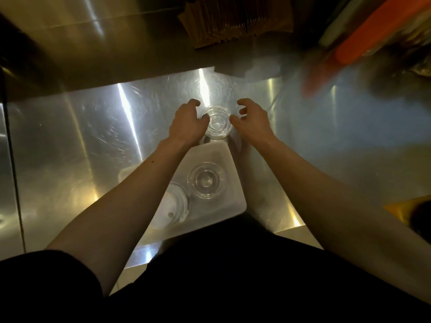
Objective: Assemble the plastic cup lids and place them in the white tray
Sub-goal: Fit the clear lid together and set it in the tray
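Observation:
A clear plastic cup with a lid (217,122) stands on the steel counter just beyond the white tray (235,183). My left hand (187,123) curls around its left side, thumb and fingertips touching the rim. On the right, my right hand (253,120) hovers with its fingers spread, a small gap away from the cup. Inside the tray sit a clear lidded cup (206,180) and, partly under my left forearm, a whitish lidded cup (172,206).
The steel counter (93,136) stretches left and right of the tray. A stack of brown paper bags (233,19) lies at the back, orange and pale items (373,36) at the back right, and a yellow object (405,210) at the right edge.

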Demonstrator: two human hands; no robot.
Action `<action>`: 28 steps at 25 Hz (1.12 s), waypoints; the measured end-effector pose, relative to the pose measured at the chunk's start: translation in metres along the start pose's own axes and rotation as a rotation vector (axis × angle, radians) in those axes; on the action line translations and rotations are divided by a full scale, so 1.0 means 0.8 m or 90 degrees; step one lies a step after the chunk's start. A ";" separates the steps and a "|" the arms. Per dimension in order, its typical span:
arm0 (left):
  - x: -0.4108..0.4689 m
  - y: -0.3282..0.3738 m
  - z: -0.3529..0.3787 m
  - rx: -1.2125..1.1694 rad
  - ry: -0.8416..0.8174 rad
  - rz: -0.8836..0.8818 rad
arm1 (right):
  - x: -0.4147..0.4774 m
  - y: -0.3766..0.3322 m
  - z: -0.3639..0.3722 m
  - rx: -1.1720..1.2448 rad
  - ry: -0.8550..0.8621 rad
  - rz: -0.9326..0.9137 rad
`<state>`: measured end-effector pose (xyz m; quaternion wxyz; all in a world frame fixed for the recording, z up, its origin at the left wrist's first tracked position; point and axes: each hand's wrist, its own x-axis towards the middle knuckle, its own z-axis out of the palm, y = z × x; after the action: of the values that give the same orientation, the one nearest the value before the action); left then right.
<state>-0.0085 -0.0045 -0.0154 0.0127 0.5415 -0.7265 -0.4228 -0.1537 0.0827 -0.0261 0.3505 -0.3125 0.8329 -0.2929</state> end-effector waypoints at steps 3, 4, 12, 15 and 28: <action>0.012 -0.003 0.003 -0.026 -0.030 -0.018 | 0.010 0.002 0.006 -0.010 -0.015 0.023; 0.014 -0.003 0.004 -0.031 -0.035 -0.023 | 0.012 0.002 0.008 -0.011 -0.018 0.030; 0.025 -0.009 0.008 -0.140 -0.023 -0.099 | 0.027 0.006 0.021 -0.009 -0.014 0.072; 0.033 -0.011 0.010 -0.198 -0.005 -0.161 | 0.033 0.007 0.025 0.040 -0.005 0.132; 0.031 -0.006 -0.004 -0.293 0.045 -0.182 | 0.033 0.001 0.021 0.270 0.004 0.220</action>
<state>-0.0130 -0.0265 -0.0272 0.1012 0.6360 -0.5267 -0.5548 -0.1555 0.0596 -0.0468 0.4503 -0.0845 0.7950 -0.3975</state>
